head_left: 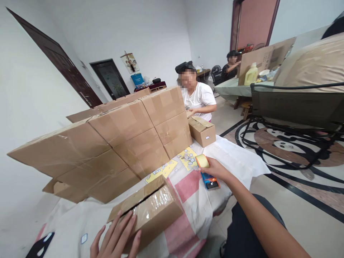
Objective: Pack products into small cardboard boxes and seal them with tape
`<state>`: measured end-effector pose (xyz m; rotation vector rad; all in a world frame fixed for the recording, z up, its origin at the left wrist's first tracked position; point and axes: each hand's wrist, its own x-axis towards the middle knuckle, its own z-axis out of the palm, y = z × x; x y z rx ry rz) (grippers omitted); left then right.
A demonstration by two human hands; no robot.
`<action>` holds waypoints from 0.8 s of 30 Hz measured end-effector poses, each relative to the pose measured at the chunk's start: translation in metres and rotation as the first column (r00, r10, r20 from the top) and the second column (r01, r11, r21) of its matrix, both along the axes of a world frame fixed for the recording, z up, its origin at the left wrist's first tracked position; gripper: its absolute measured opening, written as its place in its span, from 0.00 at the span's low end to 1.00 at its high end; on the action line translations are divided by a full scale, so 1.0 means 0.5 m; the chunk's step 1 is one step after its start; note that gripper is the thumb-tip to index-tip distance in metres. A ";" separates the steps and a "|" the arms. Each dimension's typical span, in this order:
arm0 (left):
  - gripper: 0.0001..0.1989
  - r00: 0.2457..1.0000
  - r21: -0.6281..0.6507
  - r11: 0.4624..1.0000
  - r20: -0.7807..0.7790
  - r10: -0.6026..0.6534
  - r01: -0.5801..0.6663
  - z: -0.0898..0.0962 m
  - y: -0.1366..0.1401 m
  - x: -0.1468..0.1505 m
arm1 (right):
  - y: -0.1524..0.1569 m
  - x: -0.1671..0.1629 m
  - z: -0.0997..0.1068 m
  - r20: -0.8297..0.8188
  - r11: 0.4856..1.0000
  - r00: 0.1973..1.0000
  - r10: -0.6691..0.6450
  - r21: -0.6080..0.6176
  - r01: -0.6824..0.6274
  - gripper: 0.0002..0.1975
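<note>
Has the cardboard box (154, 211) on the patterned cloth (197, 204) under the flat, loosely spread left hand (115, 238), grips the tape dispenser (208, 178) in the right hand (219, 169) to the box's right, and faces stacked cartons (131, 134) and a co-worker (202, 94) beyond the box.

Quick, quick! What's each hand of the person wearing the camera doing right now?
Left hand: open, resting on the nearest cardboard box.
Right hand: closed, holding the tape dispenser.
</note>
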<state>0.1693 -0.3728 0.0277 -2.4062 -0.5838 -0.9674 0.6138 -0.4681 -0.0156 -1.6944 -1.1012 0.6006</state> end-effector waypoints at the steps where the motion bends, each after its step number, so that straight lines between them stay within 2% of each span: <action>1: 0.20 1.000 0.006 1.000 0.021 -0.015 0.015 0.003 -0.009 0.010 | -0.005 0.003 0.000 -0.024 0.997 0.997 0.072 0.014 -0.072 0.18; 3: 0.17 0.994 0.016 0.998 0.091 -0.064 0.063 0.004 -0.030 0.034 | -0.013 0.008 0.001 -0.019 0.983 0.983 0.181 0.019 -0.181 0.16; 5: 0.15 0.970 0.019 0.980 0.140 -0.201 0.200 -0.007 -0.059 0.069 | -0.016 0.009 0.001 0.040 0.978 0.977 0.210 -0.002 -0.210 0.14; 7: 0.16 0.905 -0.047 0.913 0.167 -0.392 0.405 -0.027 -0.096 0.116 | -0.015 0.001 0.000 0.114 0.980 0.974 0.196 -0.003 -0.197 0.15; 9: 0.18 0.833 -0.195 0.817 0.243 -0.497 0.544 -0.052 -0.136 0.174 | -0.012 -0.013 0.003 0.155 0.984 0.975 0.157 0.062 -0.168 0.15; 10: 0.19 0.819 -0.259 0.783 0.287 -0.497 0.565 -0.065 -0.155 0.204 | -0.012 -0.023 0.006 0.155 0.982 0.979 0.130 0.115 -0.149 0.15; 12: 0.19 0.886 -0.435 0.782 0.339 -0.316 0.445 -0.084 -0.189 0.264 | -0.014 -0.045 0.017 0.100 0.970 0.991 0.087 0.218 -0.108 0.15; 13: 0.21 0.916 -0.525 0.766 0.342 -0.209 0.371 -0.090 -0.201 0.292 | -0.017 -0.057 0.024 0.051 0.961 0.995 0.090 0.256 -0.100 0.15; 14: 0.24 0.936 -0.615 0.727 0.336 -0.106 0.304 -0.093 -0.210 0.318 | -0.020 -0.069 0.032 0.001 0.952 0.994 0.113 0.285 -0.109 0.16; 15: 0.28 0.944 -0.696 0.667 0.330 -0.033 0.266 -0.093 -0.214 0.342 | -0.025 -0.081 0.039 -0.043 0.943 0.988 0.146 0.308 -0.125 0.17; 17: 0.30 0.940 -0.821 0.500 0.339 0.035 0.277 -0.087 -0.213 0.381 | -0.034 -0.103 0.048 -0.096 0.927 0.976 0.194 0.344 -0.150 0.18; 19: 0.23 0.923 -0.885 0.303 0.382 0.037 0.354 -0.078 -0.203 0.411 | -0.041 -0.120 0.048 -0.104 0.920 0.975 0.196 0.362 -0.147 0.20; 21: 0.18 0.894 -0.890 0.124 0.446 0.034 0.439 -0.072 -0.193 0.432 | -0.044 -0.132 0.039 -0.095 0.922 0.979 0.179 0.364 -0.133 0.23; 22: 0.19 0.879 -0.879 0.065 0.475 0.040 0.472 -0.071 -0.189 0.439 | -0.044 -0.135 0.033 -0.088 0.925 0.983 0.161 0.360 -0.119 0.25; 23: 0.19 0.864 -0.865 0.035 0.501 0.051 0.500 -0.070 -0.187 0.444 | -0.043 -0.136 0.027 -0.074 0.928 0.988 0.133 0.359 -0.098 0.28; 24: 0.20 0.849 -0.852 0.031 0.523 0.069 0.523 -0.069 -0.186 0.448 | -0.042 -0.136 0.023 -0.053 0.931 0.993 0.104 0.357 -0.079 0.31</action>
